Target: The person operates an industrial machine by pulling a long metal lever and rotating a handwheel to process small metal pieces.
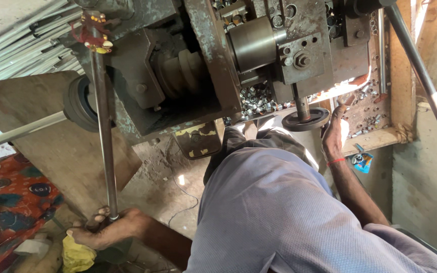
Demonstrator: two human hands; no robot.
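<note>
1 steel lever rod (104, 126): long, upright, running from the machine (198, 65) down to the lower left; judged heavy, stiff, smooth, best taken at its lower end. Left hand (104, 230) closed around that end, beside a yellow cloth (77, 255). Right hand (336, 132) fingers extended, resting near the round handwheel (305, 120), beside the wooden tray (375, 139) edge; holds nothing.

A cramped metal workshop in daylight

Rough grey walls (426, 187) and a dusty floor (163, 177) surround a worn machine (193, 65); steel rods (16, 45) lie stacked at left, sunlight entering top right.
</note>
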